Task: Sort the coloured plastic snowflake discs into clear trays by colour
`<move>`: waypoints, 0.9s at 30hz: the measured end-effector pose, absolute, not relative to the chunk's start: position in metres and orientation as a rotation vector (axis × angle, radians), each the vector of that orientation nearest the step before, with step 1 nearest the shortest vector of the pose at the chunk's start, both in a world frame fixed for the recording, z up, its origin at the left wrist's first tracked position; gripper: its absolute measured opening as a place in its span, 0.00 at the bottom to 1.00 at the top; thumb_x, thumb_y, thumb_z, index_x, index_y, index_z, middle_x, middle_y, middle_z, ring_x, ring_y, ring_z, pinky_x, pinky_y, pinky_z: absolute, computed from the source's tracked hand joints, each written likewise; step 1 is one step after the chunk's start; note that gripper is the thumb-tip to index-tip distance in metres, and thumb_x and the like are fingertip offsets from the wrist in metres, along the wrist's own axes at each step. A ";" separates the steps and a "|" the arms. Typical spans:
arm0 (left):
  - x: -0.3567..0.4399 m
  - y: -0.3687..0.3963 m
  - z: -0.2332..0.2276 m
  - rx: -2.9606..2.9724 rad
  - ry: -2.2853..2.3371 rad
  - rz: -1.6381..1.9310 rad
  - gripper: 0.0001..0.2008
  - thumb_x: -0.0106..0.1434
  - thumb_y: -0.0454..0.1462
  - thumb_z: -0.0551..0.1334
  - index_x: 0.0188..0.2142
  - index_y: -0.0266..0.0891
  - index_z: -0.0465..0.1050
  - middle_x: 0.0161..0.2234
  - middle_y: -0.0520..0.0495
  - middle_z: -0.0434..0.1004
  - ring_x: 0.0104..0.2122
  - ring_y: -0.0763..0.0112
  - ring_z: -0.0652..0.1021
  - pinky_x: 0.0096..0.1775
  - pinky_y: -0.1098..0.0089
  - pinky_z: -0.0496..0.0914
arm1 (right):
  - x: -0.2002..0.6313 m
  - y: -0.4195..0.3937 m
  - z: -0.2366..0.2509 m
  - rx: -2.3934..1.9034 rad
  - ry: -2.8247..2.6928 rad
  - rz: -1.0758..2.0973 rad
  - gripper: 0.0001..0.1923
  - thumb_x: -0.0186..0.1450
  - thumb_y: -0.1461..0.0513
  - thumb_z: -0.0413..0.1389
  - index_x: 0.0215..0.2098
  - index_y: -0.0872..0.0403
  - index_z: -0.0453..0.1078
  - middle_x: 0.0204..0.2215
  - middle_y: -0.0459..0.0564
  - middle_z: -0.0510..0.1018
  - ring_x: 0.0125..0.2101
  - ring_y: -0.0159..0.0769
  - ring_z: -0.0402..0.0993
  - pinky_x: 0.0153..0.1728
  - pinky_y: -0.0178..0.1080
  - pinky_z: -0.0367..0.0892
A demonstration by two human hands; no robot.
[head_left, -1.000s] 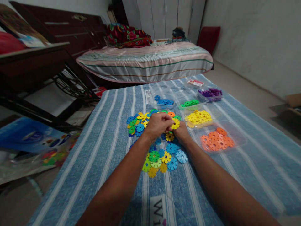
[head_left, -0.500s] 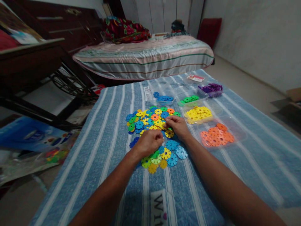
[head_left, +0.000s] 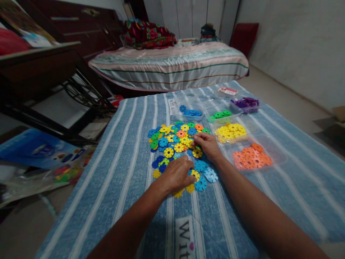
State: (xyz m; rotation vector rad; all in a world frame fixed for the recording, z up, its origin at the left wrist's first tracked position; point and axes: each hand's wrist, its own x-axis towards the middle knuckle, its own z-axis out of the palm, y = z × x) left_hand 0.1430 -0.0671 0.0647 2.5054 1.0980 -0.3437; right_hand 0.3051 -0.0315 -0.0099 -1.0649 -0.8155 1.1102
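With the left hand [head_left: 176, 175] spread flat on the mixed snowflake discs [head_left: 176, 145] at frame centre and the right hand [head_left: 206, 144] pinching one, discs could scatter off the striped cloth [head_left: 121, 162].

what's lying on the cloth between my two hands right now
In the head view, loose discs from the mixed pile lie between the left hand and the right hand: a yellow disc and a blue disc.

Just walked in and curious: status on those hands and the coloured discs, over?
Left hand flat on near discs. Right hand fingering mixed disc pile. Sorted trays, orange and yellow, sit right, apart from hands.
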 end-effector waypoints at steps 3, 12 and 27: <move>0.143 -0.066 0.064 2.519 1.081 -0.371 0.14 0.59 0.44 0.64 0.43 0.41 0.77 0.41 0.45 0.73 0.41 0.62 0.75 0.42 0.66 0.67 | 0.305 -0.031 -0.010 -1.062 -0.809 1.120 0.18 0.48 0.48 0.67 0.27 0.52 0.74 0.17 0.43 0.78 0.21 0.32 0.74 0.28 0.35 0.70; 0.142 -0.070 0.067 2.531 1.041 -0.410 0.14 0.59 0.43 0.63 0.43 0.40 0.76 0.41 0.45 0.71 0.42 0.61 0.74 0.42 0.65 0.67 | 0.306 -0.030 -0.010 -1.050 -0.810 1.126 0.18 0.48 0.48 0.68 0.26 0.52 0.75 0.18 0.43 0.78 0.21 0.32 0.74 0.29 0.35 0.70; 0.137 -0.070 0.060 2.322 1.076 -0.106 0.09 0.52 0.37 0.64 0.26 0.39 0.64 0.32 0.51 0.68 0.33 0.70 0.70 0.35 0.70 0.63 | 0.305 -0.031 -0.007 -1.058 -0.828 1.119 0.17 0.49 0.48 0.67 0.25 0.52 0.74 0.18 0.43 0.77 0.21 0.32 0.73 0.29 0.36 0.71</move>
